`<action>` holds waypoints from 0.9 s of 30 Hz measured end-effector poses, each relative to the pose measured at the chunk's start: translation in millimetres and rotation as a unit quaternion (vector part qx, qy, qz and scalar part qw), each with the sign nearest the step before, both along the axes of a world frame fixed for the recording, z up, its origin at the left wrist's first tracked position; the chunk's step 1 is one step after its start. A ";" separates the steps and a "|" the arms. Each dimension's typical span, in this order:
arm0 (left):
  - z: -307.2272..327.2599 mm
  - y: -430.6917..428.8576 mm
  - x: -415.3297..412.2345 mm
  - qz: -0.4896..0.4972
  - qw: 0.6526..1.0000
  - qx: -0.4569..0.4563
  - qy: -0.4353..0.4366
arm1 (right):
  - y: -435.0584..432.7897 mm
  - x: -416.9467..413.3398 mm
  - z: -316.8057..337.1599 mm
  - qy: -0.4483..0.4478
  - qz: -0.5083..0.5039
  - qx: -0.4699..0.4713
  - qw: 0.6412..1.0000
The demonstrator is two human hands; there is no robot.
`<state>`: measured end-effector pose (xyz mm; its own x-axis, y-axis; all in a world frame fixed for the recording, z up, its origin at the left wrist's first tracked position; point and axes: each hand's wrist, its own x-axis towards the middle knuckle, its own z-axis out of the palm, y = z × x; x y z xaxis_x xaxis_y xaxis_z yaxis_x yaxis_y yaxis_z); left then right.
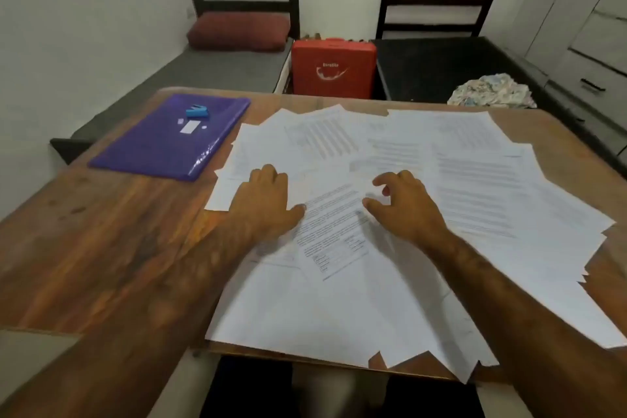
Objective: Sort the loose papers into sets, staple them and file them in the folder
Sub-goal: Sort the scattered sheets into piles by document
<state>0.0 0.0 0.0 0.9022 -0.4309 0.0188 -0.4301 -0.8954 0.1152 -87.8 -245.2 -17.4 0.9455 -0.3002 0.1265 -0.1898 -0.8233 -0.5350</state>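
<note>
Left hand (268,200) presses flat to anchor the scattered white printed paper sheets (475,180); right hand (403,207) hovers relaxed, grasping nothing.

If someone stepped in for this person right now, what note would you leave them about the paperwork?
Left hand rests palm down on the loose white printed papers.
Right hand is above them, fingers bent, holding nothing.
Papers lie scattered and overlapping on the brown wooden table.
The flat purple plastic folder lies closed at far left, small blue stapler on it.
Done: no sets, nothing stapled.
Left: sort, staple, file.
</note>
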 end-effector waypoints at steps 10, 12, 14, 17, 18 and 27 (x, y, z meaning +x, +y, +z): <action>-39.2 17.7 -7.3 0.020 1.000 0.000 -0.012 | 12.9 -19.6 -48.9 -0.066 -0.037 -0.052 0.996; -41.4 15.8 -12.1 0.027 0.999 -0.037 -0.017 | 13.5 -19.7 -48.2 -0.069 -0.034 -0.055 0.995; -41.3 12.4 -16.1 0.040 0.997 -0.070 -0.014 | 14.3 -20.0 -48.5 -0.068 -0.035 -0.057 0.995; -39.4 6.0 -18.8 0.042 0.995 -0.086 -0.009 | 15.1 -19.3 -48.8 -0.069 -0.036 -0.071 0.994; -38.3 4.9 -19.1 0.043 0.995 -0.087 -0.010 | 15.1 -19.0 -48.5 -0.067 -0.035 -0.073 0.994; -33.1 -7.4 -32.7 0.032 0.995 -0.067 -0.067 | 15.4 -20.7 -47.4 -0.053 -0.025 -0.086 0.995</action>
<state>-32.7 -7.4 -33.1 0.9128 -0.3589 0.1949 -0.3932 -0.9014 0.1814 -108.5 -229.8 -64.8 0.9084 -0.3119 0.2783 -0.1831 -0.8955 -0.4056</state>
